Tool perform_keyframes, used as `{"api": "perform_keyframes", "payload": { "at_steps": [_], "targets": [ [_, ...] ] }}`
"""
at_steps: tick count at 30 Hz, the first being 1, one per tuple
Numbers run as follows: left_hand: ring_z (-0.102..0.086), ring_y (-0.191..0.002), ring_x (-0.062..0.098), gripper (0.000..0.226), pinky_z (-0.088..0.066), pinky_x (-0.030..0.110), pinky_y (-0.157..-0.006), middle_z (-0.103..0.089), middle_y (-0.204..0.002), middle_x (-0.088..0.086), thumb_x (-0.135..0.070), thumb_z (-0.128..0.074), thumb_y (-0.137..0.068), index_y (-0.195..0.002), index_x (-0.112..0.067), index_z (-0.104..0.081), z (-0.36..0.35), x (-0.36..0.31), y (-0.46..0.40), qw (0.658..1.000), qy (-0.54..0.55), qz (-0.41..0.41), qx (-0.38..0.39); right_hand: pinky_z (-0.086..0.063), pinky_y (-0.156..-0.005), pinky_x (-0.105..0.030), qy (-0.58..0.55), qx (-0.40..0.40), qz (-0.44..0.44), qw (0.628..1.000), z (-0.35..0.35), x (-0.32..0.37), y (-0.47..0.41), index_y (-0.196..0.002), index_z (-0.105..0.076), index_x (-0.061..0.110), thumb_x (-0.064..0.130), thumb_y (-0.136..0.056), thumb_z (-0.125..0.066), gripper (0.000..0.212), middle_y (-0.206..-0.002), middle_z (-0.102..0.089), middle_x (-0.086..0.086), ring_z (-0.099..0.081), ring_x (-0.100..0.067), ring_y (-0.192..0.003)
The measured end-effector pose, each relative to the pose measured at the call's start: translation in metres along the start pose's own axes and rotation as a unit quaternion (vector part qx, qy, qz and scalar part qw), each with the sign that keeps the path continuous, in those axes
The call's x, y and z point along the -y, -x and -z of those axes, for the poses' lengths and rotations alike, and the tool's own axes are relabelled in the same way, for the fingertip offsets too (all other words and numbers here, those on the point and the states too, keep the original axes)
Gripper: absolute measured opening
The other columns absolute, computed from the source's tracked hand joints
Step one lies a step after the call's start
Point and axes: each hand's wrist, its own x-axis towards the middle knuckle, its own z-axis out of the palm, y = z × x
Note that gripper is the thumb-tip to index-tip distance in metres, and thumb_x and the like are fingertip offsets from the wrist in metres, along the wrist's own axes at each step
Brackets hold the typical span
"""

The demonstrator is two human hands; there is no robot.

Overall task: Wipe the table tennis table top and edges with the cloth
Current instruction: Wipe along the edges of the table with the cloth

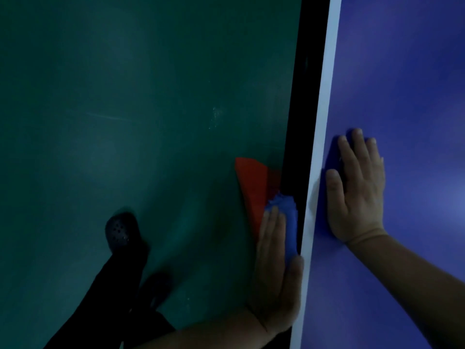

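Soft, light blue cloth [286, 222]: left hand [276, 273] presses it flat-fingered against table's near side edge [293, 147]; right hand [357, 187] open, flat on blue top [402, 96]. Bunches easily; hold under palm.

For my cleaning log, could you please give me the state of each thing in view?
Cloth: bunched, pressed against the table's side edge.
Left hand: fingers straight, pressing the cloth.
Right hand: flat on the blue table top.
White edge line: uncovered.
Shoe: on the green floor.
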Motion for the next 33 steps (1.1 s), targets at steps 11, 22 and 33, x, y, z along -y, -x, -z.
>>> {"api": "perform_keyframes", "payload": {
  "at_steps": [11,22,33],
  "targets": [
    [-0.009,-0.155,0.008,0.059,-0.007,0.033,-0.126,-0.012,-0.169,-0.003,-0.027,-0.031,-0.104,-0.160,-0.013,-0.018,0.012,-0.030,-0.122,0.999,0.039,-0.005,-0.036,-0.015,-0.120,-0.063,-0.002,-0.004,0.008,1.000,0.000,0.000,0.000,-0.156,-0.028,0.019,0.039,-0.104,-0.033,0.056,-0.165,-0.019,-0.003,-0.012,-0.033,-0.154],
    [-0.015,-0.152,0.008,0.058,-0.009,0.029,-0.124,-0.023,-0.166,0.002,-0.042,-0.021,-0.105,-0.158,-0.018,-0.027,0.014,-0.036,-0.148,0.998,0.004,0.017,-0.053,-0.014,-0.121,-0.061,0.002,-0.002,0.005,1.000,0.000,0.000,-0.001,-0.156,-0.030,0.017,0.038,-0.104,-0.032,0.057,-0.165,-0.019,-0.002,-0.012,-0.033,-0.154],
    [-0.003,-0.152,-0.003,0.065,-0.007,0.026,-0.125,-0.003,-0.166,-0.023,-0.040,-0.039,-0.103,-0.154,-0.042,0.001,0.009,-0.016,-0.058,0.993,0.103,0.047,-0.007,-0.010,-0.123,-0.055,0.006,-0.001,-0.013,1.000,0.001,0.003,0.000,-0.156,-0.032,0.020,0.042,-0.103,-0.032,0.058,-0.166,-0.020,-0.001,-0.011,-0.029,-0.155]
  ]
}}
